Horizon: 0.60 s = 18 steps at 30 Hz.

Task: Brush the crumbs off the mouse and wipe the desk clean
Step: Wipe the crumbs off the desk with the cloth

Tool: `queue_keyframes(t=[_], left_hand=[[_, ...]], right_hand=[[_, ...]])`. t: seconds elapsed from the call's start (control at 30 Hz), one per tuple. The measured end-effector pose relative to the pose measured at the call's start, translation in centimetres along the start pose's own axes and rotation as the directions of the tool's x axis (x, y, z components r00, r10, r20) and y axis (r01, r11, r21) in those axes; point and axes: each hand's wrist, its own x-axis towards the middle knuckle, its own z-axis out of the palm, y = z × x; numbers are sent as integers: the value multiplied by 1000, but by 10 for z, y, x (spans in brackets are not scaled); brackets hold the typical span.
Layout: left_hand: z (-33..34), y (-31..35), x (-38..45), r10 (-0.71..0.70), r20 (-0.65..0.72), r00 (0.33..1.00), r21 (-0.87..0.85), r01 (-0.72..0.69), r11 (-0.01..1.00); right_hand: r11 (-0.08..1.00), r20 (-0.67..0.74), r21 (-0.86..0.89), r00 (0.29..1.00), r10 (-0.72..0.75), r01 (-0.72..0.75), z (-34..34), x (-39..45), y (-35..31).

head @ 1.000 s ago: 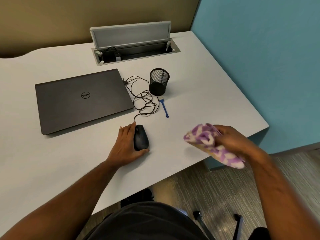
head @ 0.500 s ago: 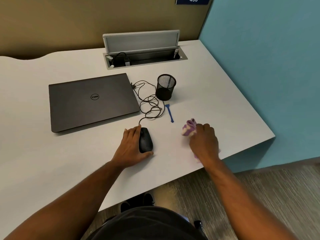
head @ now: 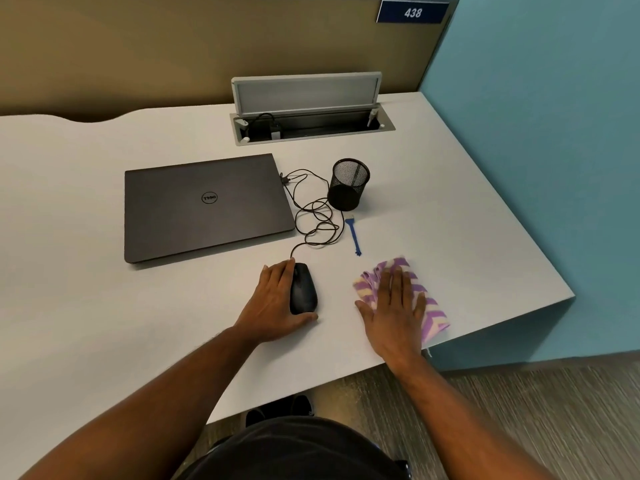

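A black wired mouse point(head: 304, 289) lies on the white desk point(head: 104, 323) near the front edge. My left hand point(head: 273, 303) cups the mouse from its left side, thumb at its near end. To the right, a purple and cream patterned cloth point(head: 429, 306) is spread flat on the desk. My right hand point(head: 394, 306) presses down on the cloth with fingers spread. A small blue brush point(head: 353, 235) lies on the desk just beyond the cloth, untouched.
A shut dark laptop point(head: 204, 206) lies at the left. The mouse cable point(head: 315, 216) coils between it and a black mesh pen cup point(head: 349, 188). An open cable hatch point(head: 311, 126) sits at the back. The desk's right edge meets a teal wall.
My right hand has brought the cloth from the air beyond the front edge onto the desk and flattened it under an open palm. My left hand stays on the mouse.
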Motion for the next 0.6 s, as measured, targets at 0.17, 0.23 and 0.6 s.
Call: queue_keyframes(t=[0.17, 0.23, 0.6], left_hand=[[0, 0, 0, -7, 14, 1000, 28, 6, 1000], [0, 1, 0, -6, 22, 1000, 37, 5, 999], [-7, 2, 1, -36, 48, 998, -18, 37, 999]], right_hand=[[1000, -7, -5, 1000, 13, -13, 4, 1, 0], [1000, -13, -6, 1000, 10, -10, 5, 1, 1], [998, -121, 69, 992, 20, -12, -10, 21, -9]])
